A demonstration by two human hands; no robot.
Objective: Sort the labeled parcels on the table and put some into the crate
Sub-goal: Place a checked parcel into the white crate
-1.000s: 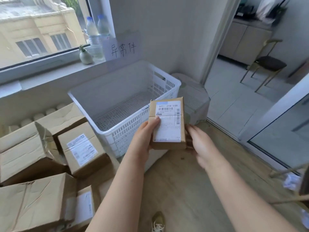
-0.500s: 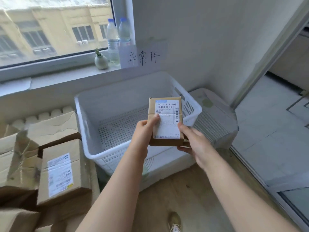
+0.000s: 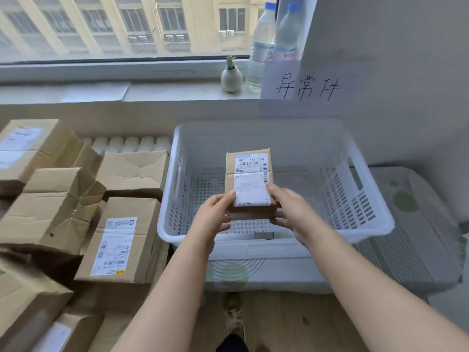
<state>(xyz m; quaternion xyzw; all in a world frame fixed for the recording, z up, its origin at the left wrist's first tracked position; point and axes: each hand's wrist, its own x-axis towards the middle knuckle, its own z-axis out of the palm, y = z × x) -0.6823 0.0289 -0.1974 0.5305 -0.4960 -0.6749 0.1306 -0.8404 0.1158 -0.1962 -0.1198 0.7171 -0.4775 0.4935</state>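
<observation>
I see the left hand [image 3: 215, 215] and right hand [image 3: 290, 209] gripping the parcel [image 3: 250, 179] by its lower side edges, above the crate [image 3: 317, 146] floor just inside the near rim. Cardboard boxes [image 3: 119, 240] crowd the crate's left wall.

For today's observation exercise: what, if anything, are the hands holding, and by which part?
A small labeled parcel, gripped at its near end: left hand on the left edge, right hand on the right.

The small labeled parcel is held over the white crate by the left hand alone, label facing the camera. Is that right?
Not quite. The head view shows both hands holding the small labeled parcel: the left hand grips its lower left edge, the right hand its lower right. The rest stands: it is over the white crate, label facing the camera.
</observation>
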